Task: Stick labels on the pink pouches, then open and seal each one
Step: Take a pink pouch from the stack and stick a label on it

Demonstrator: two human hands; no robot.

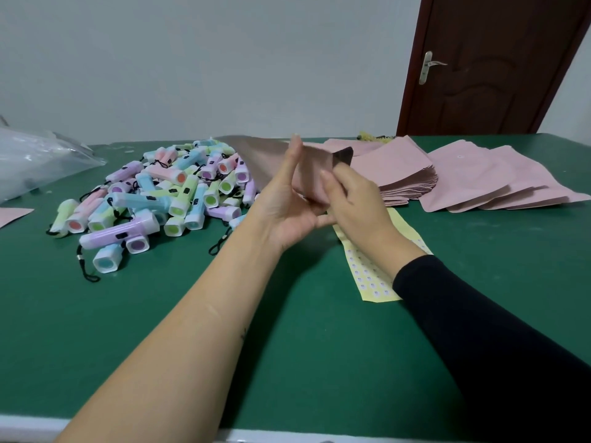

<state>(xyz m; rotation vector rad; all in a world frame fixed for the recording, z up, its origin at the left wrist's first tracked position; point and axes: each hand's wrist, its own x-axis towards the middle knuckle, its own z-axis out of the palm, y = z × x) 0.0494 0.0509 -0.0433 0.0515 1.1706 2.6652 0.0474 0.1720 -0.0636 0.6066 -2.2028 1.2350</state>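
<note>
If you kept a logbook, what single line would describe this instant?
left hand: flat against pink pouch | right hand: grips it | label sheet: on table, under right wrist | seal: cannot tell

The left grip [287, 199] stands with straight fingers flat against a pink pouch [315, 169]. The right grip [355, 199] pinches that pouch from its other side, and the pouch's mouth gapes dark just above it. Below the right grip a yellow label sheet [364, 273] lies on the green desk [96, 330]; pastel torches [153, 199] are heaped left of the left grip, and fanned pouch stacks [463, 177] lie to the right of the right grip.
</note>
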